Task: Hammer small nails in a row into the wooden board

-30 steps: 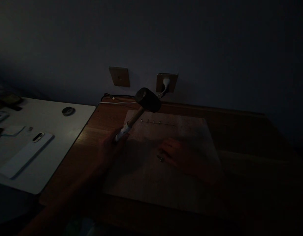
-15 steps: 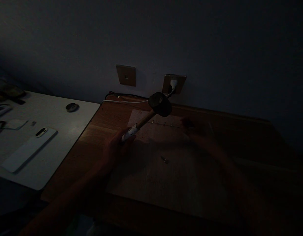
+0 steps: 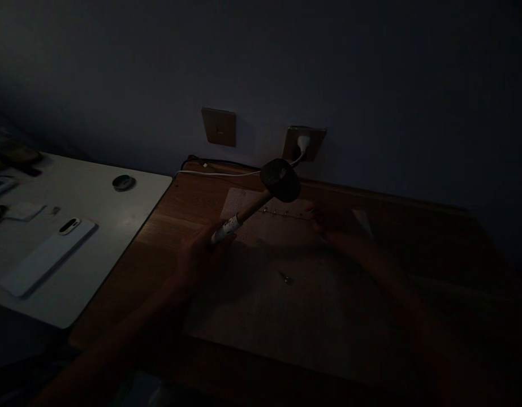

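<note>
Over the pale flat board [image 3: 286,322] on the brown wooden counter [image 3: 129,265]: black-headed wooden-handled mallet [image 3: 254,204] held raised, head up near the board's far edge.

Left hand [image 3: 197,255] wrapped tight round the taped lower end of the handle. Right hand [image 3: 328,223] at the right end of the row of small metal pins [image 3: 281,212], its grip too dark to read: cannot tell whether pinching a pin or merely resting there. Probably best: keep the right fingertips low and to the side of the pin, bring the mallet head down square and short, begin with light taps, mind the loose small metal piece [image 3: 285,277] lying mid-board. Very poor light, so worth going slowly.
</note>
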The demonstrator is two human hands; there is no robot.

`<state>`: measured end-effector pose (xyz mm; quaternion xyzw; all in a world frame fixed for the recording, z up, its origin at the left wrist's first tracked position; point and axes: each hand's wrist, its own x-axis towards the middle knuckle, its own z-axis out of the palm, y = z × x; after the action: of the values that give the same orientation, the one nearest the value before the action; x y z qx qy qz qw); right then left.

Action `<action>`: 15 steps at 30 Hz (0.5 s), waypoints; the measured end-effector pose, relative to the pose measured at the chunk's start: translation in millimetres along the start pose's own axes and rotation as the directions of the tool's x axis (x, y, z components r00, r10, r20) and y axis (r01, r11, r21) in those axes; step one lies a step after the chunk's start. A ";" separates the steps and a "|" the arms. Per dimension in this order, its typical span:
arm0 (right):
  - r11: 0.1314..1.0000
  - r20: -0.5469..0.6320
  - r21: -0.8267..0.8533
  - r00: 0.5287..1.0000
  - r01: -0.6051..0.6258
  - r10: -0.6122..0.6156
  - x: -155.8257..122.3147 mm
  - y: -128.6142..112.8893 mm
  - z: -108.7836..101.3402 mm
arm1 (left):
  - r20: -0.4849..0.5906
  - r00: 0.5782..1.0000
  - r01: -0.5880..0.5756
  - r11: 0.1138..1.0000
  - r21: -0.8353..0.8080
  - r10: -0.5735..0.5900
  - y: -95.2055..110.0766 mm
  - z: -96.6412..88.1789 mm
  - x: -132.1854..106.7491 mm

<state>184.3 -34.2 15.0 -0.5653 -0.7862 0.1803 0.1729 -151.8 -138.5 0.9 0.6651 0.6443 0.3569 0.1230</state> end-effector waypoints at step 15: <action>0.983 -0.126 0.182 0.992 0.002 0.022 -12.7 5.3 6.0 | 0.002 1.000 -0.003 1.000 -0.011 0.003 -3.8 2.7 -2.1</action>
<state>189.6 -45.2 6.4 -0.5615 -0.7509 0.2156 0.2727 -152.8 -139.1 -4.1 0.6657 0.6413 0.3599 0.1266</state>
